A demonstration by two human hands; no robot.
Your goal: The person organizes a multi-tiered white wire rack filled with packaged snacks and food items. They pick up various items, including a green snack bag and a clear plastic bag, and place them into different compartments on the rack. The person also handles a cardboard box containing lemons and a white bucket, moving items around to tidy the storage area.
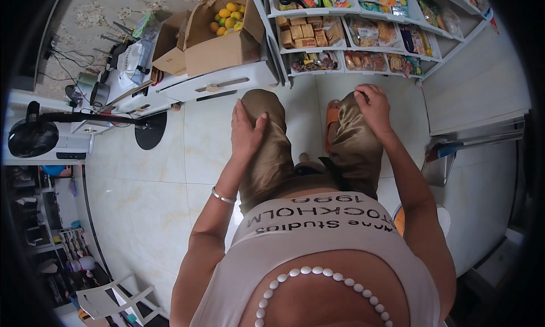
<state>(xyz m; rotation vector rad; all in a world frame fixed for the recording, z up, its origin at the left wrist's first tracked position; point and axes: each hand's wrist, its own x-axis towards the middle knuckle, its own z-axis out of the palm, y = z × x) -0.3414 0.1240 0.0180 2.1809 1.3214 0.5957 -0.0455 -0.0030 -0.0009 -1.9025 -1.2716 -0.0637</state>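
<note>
My left hand [248, 129] rests on the thigh of my brown satin trousers [266, 157], near the knee, thumb apart from the fingers and nothing held. A silver bangle [223, 196] circles that wrist. On the other knee lies my right hand [374, 108], its fingers bent over the cloth; whether it pinches the fabric I cannot tell. An orange sandal [331, 127] shows beside that knee. Beyond the knees, a white tiered rack [313, 48] holds packaged snacks. To its left, a cardboard box [213, 57] contains yellow-green citrus fruit [231, 16].
A black fan [33, 133] on a round base [150, 131] stands at the left, below a white drawer cabinet [221, 80]. At the right are a metal dustpan [440, 167] and a white cabinet side [472, 80]. A white folding chair [104, 299] is at lower left.
</note>
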